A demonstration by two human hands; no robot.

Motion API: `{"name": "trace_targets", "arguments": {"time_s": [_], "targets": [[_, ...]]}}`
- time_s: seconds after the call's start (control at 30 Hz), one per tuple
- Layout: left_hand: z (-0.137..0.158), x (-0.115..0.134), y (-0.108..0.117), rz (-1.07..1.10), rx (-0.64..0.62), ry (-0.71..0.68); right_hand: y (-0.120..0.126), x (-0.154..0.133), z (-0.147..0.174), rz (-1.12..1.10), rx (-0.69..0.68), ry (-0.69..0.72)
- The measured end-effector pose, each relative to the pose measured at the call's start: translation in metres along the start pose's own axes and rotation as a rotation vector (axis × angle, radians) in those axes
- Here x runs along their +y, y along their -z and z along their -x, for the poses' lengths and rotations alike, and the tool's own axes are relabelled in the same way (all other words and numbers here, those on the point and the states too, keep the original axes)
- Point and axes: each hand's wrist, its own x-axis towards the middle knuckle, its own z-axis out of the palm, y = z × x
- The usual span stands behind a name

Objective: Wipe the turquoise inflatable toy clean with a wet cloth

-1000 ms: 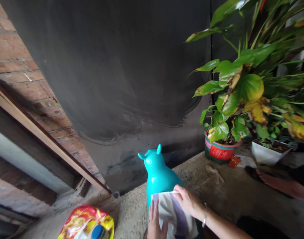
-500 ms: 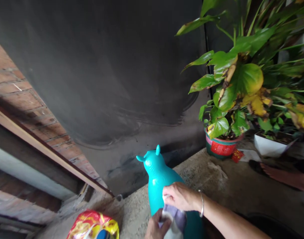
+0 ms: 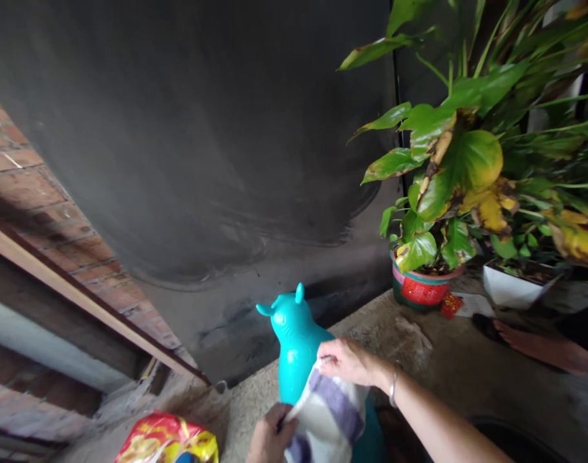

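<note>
Low in the picture, a white cloth with purple stripes [image 3: 329, 411] is stretched between my two hands. My right hand [image 3: 347, 363], with a silver bangle at the wrist, pinches its upper corner. Its lower left edge is gripped by my left hand [image 3: 270, 432], which is partly cut off by the bottom of the view. Just behind the cloth stands a turquoise animal-shaped toy [image 3: 294, 341] with two ears, its lower body covered by the cloth and my right hand.
A dark, dusty panel [image 3: 216, 161] rises behind the toy. Leafy plants grow in a green-and-red pot [image 3: 426, 289] and a white pot [image 3: 515, 283] at right. A red-and-yellow bag [image 3: 166, 437] lies lower left, below a wooden rail [image 3: 91, 299] and brickwork [image 3: 101, 257].
My hands have moved apart, the left one down and leftward, the right one slightly up. The bunched cloth is now spread wider between them. The view has shifted slightly.
</note>
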Motion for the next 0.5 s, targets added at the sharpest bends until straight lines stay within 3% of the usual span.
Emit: {"name": "trace_targets", "arguments": {"time_s": [0.17, 0.23, 0.33, 0.5], "targets": [[-0.002, 0.017, 0.038, -0.052, 0.320, -0.068, 0.009, -0.010, -0.009, 0.058, 0.116, -0.001], [-0.002, 0.022, 0.047, -0.134, 0.367, -0.090, 0.012, -0.011, -0.005, 0.106, 0.120, -0.004], [0.002, 0.016, 0.038, -0.280, 0.266, -0.027, 0.008, -0.001, 0.009, 0.226, 0.030, -0.031], [0.025, -0.024, -0.017, -0.344, -0.018, 0.163, -0.025, 0.018, 0.045, 0.382, -0.420, -0.121]]}}
